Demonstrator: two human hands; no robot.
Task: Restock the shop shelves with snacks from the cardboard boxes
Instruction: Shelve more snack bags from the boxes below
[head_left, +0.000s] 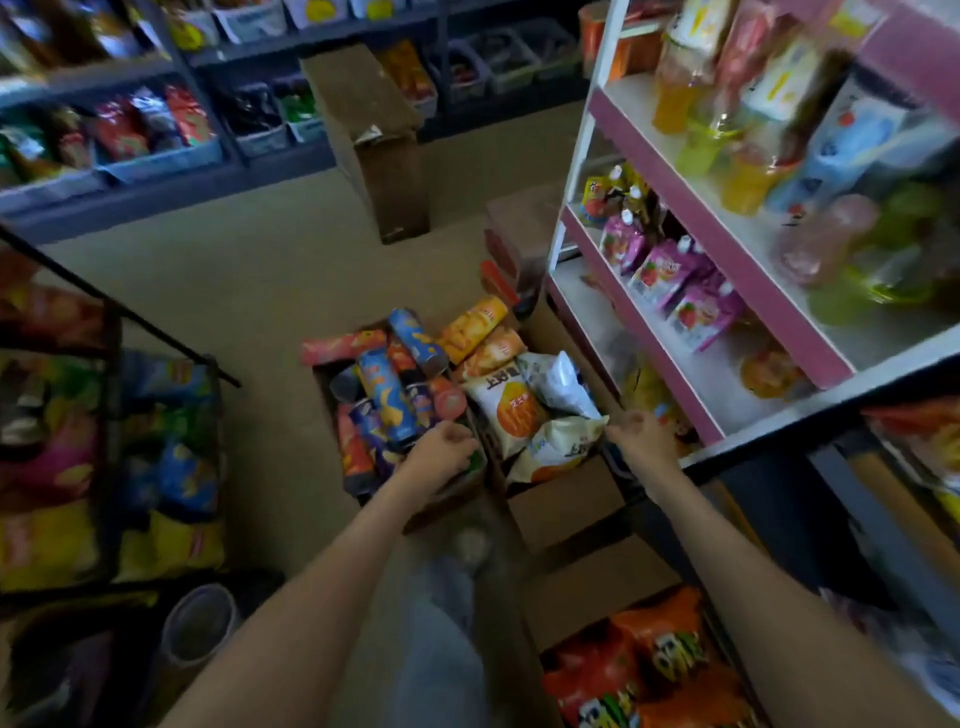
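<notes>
Small shop aisle, beige floor (249, 270), grey back-wall shelving (130, 208) already lined with bins of snack bags, black wire rack (109, 415) on the left packed with crisp bags. On the right, a white-and-pink shelf unit (737, 260) holds juice bottles and strawberry drink pouches, with bare board showing on its lower tiers. The stock to move sits on the floor between the two arms. An open cardboard box (452, 499) is heaped with tall crisp tubes (384, 395) in blue, red and orange. Touching its right side is a second cardboard box (561, 499) full of white-and-orange snack bags (514, 410). A third cardboard box (587, 587) nearer the feet is full of orange-red bags, and a tall brown carton (374, 145) stands upright at the back. The left hand (444, 452) is down at the near end of the tube box, fingers curled in over something green. The frame is too blurred to say whether it grips a tube or the box rim. The right hand (644, 434) is at the top corner of a pale bag, fingertips touching or just beside it, and I can't tell if they pinch it. My read is that the job is far from finished (all three open boxes are heaped). Nothing is lifted clear, so this looks like the picking step, with most of the unloading left.
</notes>
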